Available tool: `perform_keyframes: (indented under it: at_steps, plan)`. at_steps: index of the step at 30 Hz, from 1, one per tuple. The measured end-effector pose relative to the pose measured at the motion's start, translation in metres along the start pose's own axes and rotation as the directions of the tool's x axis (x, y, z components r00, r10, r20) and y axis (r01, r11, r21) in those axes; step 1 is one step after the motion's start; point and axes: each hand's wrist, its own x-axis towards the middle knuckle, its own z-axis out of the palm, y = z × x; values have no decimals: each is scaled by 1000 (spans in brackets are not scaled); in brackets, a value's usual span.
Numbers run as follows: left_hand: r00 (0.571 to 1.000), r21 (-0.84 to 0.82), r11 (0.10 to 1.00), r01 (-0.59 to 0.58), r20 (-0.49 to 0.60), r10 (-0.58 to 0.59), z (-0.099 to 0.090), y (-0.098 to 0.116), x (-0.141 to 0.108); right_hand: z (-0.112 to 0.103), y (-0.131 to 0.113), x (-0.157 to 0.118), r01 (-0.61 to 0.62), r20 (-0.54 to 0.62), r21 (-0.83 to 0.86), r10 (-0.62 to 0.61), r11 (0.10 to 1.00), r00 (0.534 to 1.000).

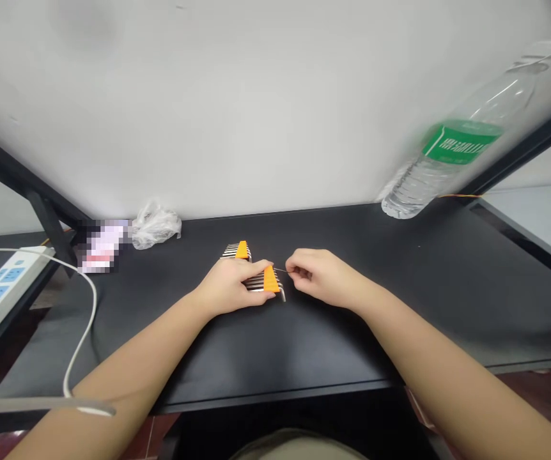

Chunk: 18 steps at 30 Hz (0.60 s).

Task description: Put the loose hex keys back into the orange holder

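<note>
Black table top point(342, 338) lies below. Left hand point(230, 284) grips the near orange key holder point(271, 280), its orange end past the fingertips. Right hand point(321, 275) pinches a thin key point(280, 270).

The table point(328, 345) extends along the base of the wall point(256, 115). At its middle, the near hex key set point(271, 279) is located in the left hand point(227, 284); the far hex key set point(241, 250) lies directly behind that hand. The right hand point(323, 275) is positioned just right of the near set, with a single key point(281, 271) spanning between them. The bottle point(462, 140) stands at the rear right, near the wall. The plastic bag point(155, 225) rests at the rear left (a pixelated item point(105, 246) sits just left of it). The power strip point(4, 281) is situated at the far left; the cable point(94, 300) runs between it and the hands.
</note>
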Motion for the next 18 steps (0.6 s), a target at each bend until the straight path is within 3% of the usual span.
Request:
perform_keyframes:
  at_steps: [18]
  plan:
    - [1000, -12, 999, -31, -4, 31, 2, -1, 0, -2, 1, -3, 51, -3, 5, -51, 999, 999]
